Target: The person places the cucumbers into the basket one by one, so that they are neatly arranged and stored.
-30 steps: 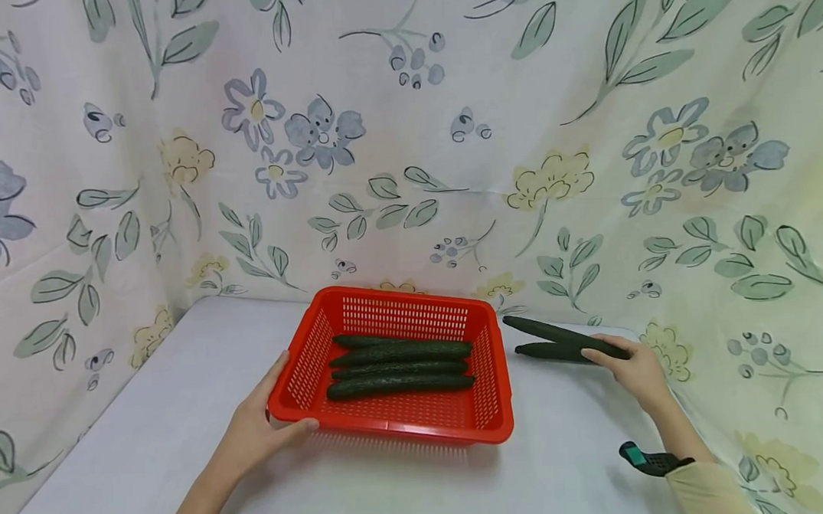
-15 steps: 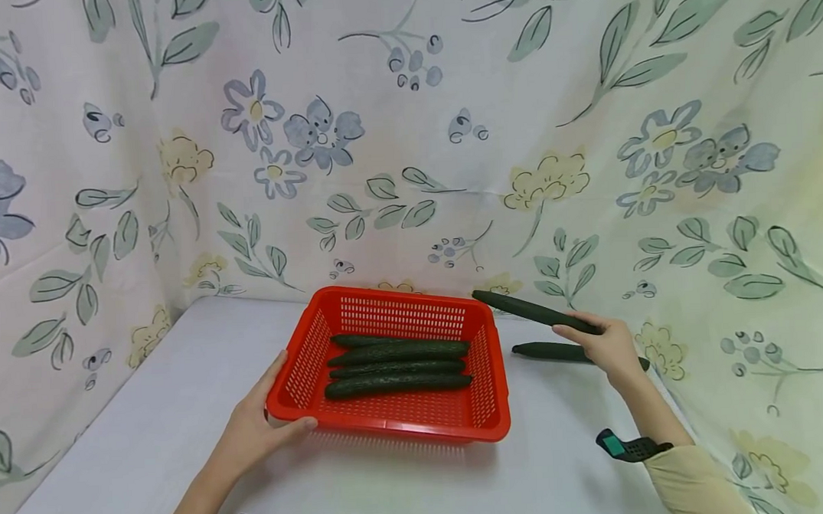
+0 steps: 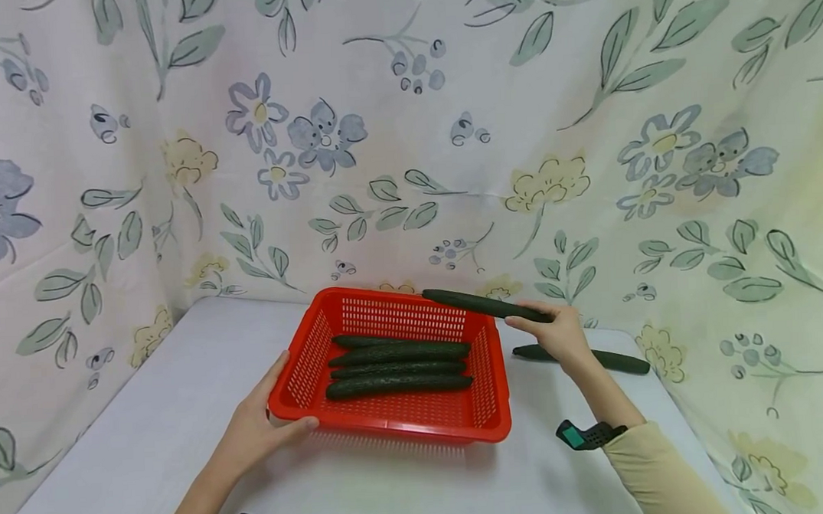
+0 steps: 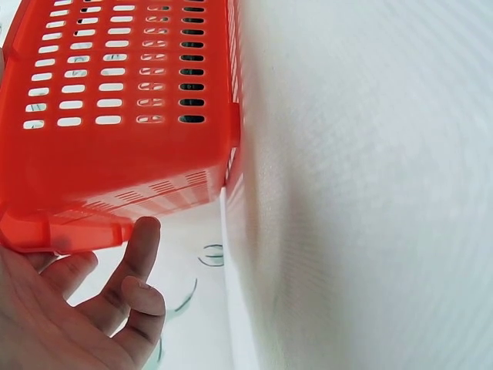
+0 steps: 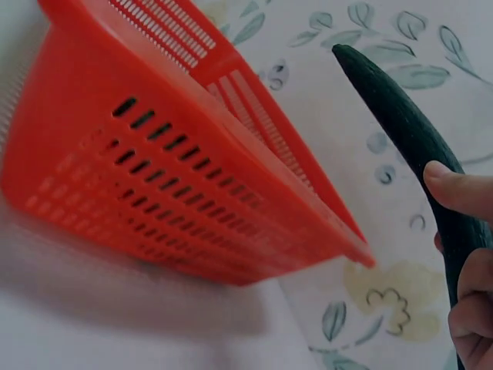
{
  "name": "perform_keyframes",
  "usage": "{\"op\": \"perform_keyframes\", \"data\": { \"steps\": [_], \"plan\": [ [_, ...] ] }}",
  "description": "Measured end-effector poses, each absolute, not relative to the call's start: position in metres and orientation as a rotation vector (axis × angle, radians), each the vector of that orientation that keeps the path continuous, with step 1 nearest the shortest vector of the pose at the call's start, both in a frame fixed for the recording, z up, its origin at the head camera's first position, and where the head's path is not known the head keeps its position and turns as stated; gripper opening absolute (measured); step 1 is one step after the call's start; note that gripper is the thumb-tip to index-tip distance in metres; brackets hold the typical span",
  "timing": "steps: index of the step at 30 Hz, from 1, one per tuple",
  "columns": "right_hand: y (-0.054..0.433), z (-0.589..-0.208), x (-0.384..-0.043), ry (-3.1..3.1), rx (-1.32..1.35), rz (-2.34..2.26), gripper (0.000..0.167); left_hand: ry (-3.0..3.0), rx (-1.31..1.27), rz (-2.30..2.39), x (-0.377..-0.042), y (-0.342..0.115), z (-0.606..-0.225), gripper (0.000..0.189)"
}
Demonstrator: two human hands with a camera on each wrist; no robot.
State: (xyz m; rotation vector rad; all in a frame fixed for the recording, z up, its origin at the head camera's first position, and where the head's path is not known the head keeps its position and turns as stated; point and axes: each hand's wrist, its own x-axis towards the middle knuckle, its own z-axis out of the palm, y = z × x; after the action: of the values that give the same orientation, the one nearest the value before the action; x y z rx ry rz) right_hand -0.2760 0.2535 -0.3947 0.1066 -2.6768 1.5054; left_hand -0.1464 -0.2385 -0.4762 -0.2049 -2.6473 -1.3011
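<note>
A red slotted plastic basket stands on the table, with several dark green cucumbers lying side by side inside. My left hand holds its near left corner, thumb along the front rim and fingers at the left side; in the left wrist view, bent fingers show beside the rim. Between thumb and fingers, my right hand grips one end of another cucumber. That cucumber's free end reaches over the basket's far right part. One more cucumber lies on the table behind the right wrist, partly hidden by it.
A white cloth covers the table. Flower-printed fabric hangs behind and at both sides, close to the table's far edge. The basket's right wall rises near the right hand.
My right hand has lifted the cucumber off the table on the right and carried it left to the basket's rim. The left hand and basket stay in place.
</note>
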Motion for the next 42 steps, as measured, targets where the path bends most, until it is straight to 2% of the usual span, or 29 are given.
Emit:
{"op": "perform_keyframes", "data": {
  "steps": [17, 27, 42],
  "plan": [
    [0.166, -0.381, -0.293, -2.596, 0.217, 1.687, 0.047, -2.648, -0.207, -1.296, -0.147, -0.239, -0.476, 0.118],
    [0.11, -0.39, -0.305, -2.586, 0.262, 1.685, 0.038, -2.64, -0.219, -1.301, -0.147, -0.239, -0.478, 0.117],
    [0.079, -0.414, -0.321, -2.694, 0.099, 1.601, 0.035, -2.653, -0.209, -1.289, -0.149, -0.239, -0.478, 0.119]
  ]
}}
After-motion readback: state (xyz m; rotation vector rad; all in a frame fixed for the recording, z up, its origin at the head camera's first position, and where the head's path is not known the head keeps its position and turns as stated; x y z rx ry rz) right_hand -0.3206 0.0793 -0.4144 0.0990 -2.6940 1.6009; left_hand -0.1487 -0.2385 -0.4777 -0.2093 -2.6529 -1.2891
